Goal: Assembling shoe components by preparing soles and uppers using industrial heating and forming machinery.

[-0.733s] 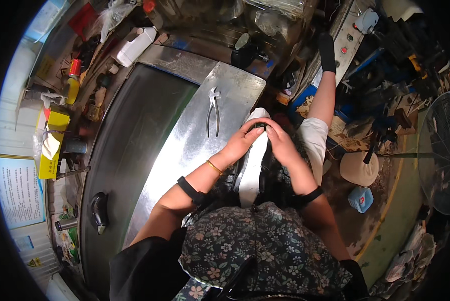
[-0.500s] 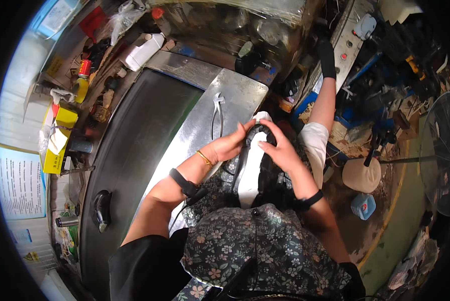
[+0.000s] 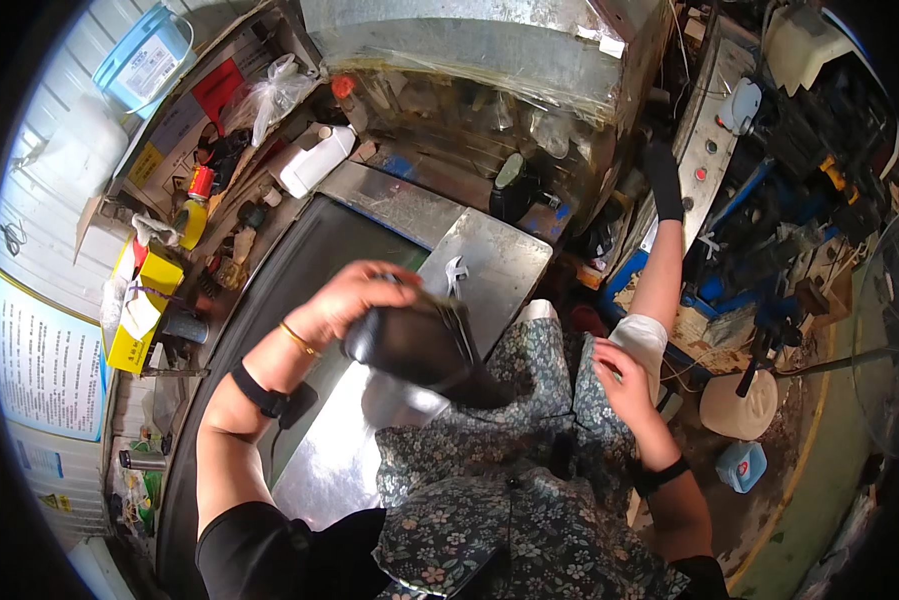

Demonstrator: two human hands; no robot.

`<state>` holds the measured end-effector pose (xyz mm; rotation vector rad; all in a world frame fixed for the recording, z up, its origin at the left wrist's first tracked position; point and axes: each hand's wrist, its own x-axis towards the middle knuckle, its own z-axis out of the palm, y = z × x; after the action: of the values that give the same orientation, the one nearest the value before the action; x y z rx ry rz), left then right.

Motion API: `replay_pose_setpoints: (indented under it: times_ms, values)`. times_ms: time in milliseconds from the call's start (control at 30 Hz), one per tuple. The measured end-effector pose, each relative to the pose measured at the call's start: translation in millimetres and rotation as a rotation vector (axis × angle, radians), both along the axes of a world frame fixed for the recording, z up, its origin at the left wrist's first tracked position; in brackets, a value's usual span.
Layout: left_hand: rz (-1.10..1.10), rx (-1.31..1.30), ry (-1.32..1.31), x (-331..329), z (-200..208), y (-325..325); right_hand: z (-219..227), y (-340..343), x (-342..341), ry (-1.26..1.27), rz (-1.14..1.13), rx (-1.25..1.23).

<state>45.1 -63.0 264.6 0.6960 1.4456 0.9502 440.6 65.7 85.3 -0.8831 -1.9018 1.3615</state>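
Note:
In my left hand [image 3: 364, 295] is a black shoe upper [image 3: 419, 345], shaped like one stretched over a last. The fingers close over its end, and it hangs tilted above the metal plate [image 3: 504, 245] and my lap, blurred by motion. Its white underside is turned out of sight. My right hand [image 3: 621, 380] holds nothing and is apart from the shoe, over the flowered apron [image 3: 594, 400] on my lap, its fingers loosely bent and parted. Silver pincers [image 3: 456, 275] lie on the plate. A white-topped block [image 3: 537, 311] stands beyond the apron's far edge.
A dark belt [image 3: 344, 235] runs left of the plate. Along the left shelf are a white jug [image 3: 314, 160] and a yellow box [image 3: 144, 310]. A bare leg [image 3: 657, 275] with a black sock stretches toward a control panel [image 3: 714, 150]. A beige container [image 3: 737, 405] stands at right.
My right hand has let go of the shoe and drawn right. My left hand has lifted the shoe to the left and turned it over. The view has tilted up a little.

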Motion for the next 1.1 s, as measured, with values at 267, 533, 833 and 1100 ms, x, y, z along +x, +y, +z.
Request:
replay_pose_setpoints:
  times_ms: [267, 533, 833, 1100]
  values:
    - [0.432, 0.450, 0.191, -82, -80, 166, -80, 2, 32, 0.229, -0.203, -0.414]
    - [0.322, 0.361, 0.480, -127, -224, 299, -50, 7, 15, -0.025, -0.237, -0.422]
    - [0.303, 0.349, 0.485, -101, -211, 149, -62, 9, 12, -0.009, -0.180, -0.414]
    - [0.895, -0.388, 1.712, -131, -228, -285, -88, 18, 26, 0.022, -0.135, -0.384]
